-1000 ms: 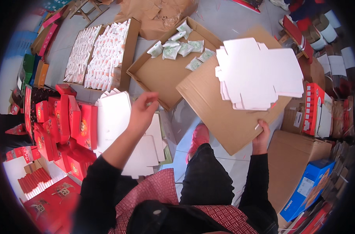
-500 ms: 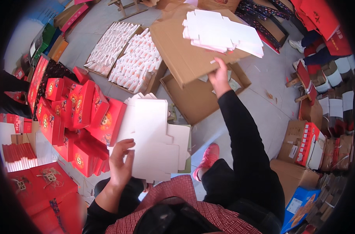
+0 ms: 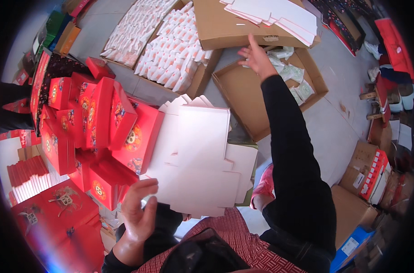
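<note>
My right hand (image 3: 259, 59) reaches forward with its fingers apart and nothing in them. It is above the left part of a shallow cardboard tray (image 3: 236, 107) that holds several white-and-green wrapped packets (image 3: 291, 73). Just past the fingertips is a brown cardboard box (image 3: 216, 27) with flat white card blanks (image 3: 270, 13) on top. My left hand (image 3: 138, 209), fingers loosely bent and apart, is empty. It hovers by the lower left corner of a stack of white die-cut card blanks (image 3: 193, 159) in front of me.
Red printed gift boxes (image 3: 97, 113) are heaped at the left, against the white blanks. Two open cartons of small white wrapped packets (image 3: 170, 59) stand at the far left. A small wooden stool (image 3: 378, 98) and cardboard boxes (image 3: 359, 168) are at the right.
My right hand has come off the edge of the brown cardboard box, which now sits farther away, uncovering more wrapped packets in the tray. The whole view has shifted; my left hand stays low and empty.
</note>
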`<move>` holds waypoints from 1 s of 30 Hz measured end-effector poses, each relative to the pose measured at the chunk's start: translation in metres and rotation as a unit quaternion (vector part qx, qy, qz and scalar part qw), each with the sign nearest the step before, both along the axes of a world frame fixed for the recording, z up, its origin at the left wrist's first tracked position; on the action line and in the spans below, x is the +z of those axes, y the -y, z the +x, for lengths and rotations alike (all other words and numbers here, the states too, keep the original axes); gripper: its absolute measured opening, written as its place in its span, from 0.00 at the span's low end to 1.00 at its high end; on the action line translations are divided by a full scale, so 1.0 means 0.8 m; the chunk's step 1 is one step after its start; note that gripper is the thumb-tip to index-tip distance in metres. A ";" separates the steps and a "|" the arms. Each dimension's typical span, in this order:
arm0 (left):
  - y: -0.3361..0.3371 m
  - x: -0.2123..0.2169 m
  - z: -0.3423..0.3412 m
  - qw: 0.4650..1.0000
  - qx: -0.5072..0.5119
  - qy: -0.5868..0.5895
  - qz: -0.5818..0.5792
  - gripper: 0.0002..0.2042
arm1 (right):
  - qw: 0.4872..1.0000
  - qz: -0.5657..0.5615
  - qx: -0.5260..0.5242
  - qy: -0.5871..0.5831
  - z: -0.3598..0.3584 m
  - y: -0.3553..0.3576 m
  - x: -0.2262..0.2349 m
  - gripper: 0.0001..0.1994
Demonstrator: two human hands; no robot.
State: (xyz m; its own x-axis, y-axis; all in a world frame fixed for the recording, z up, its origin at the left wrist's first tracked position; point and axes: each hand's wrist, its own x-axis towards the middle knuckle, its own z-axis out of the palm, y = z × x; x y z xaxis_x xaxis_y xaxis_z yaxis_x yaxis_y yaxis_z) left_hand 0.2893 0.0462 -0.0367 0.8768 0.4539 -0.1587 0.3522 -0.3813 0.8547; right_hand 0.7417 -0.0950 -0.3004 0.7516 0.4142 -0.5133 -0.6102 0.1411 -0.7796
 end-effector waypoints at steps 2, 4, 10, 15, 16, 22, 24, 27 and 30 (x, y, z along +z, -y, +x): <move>-0.003 0.004 0.001 1.000 -0.011 -0.016 -0.006 0.10 | 0.986 -0.101 0.061 0.118 -0.016 0.061 -0.030 0.45; -0.006 0.005 0.003 0.999 -0.022 -0.020 -0.016 0.10 | 0.897 -0.345 0.043 0.273 -0.007 0.150 -0.088 0.46; -0.002 -0.007 -0.007 0.995 -0.068 -0.064 -0.016 0.07 | 0.640 -0.691 0.181 0.284 0.000 0.207 -0.087 0.50; 0.010 -0.016 0.006 0.995 -0.055 -0.068 -0.040 0.08 | 0.693 -0.506 0.365 0.361 -0.071 0.176 -0.102 0.42; 0.012 -0.015 0.015 0.995 -0.053 -0.071 -0.039 0.08 | 0.687 -0.419 0.434 0.405 -0.102 0.182 -0.115 0.38; 0.013 -0.010 0.010 0.996 -0.062 -0.061 -0.025 0.09 | 0.643 -0.628 -0.119 0.422 -0.102 0.283 -0.014 0.20; 0.015 -0.004 0.011 0.996 -0.061 -0.048 -0.033 0.09 | 0.737 -0.650 -0.076 0.169 -0.115 0.328 -0.072 0.18; 0.017 0.001 0.012 0.995 -0.067 -0.042 -0.062 0.08 | 0.873 -0.427 -0.220 -0.082 -0.144 0.310 -0.106 0.13; 0.020 0.003 0.002 0.994 -0.078 -0.034 -0.063 0.08 | 0.899 -0.393 -0.186 -0.047 -0.155 0.302 -0.113 0.09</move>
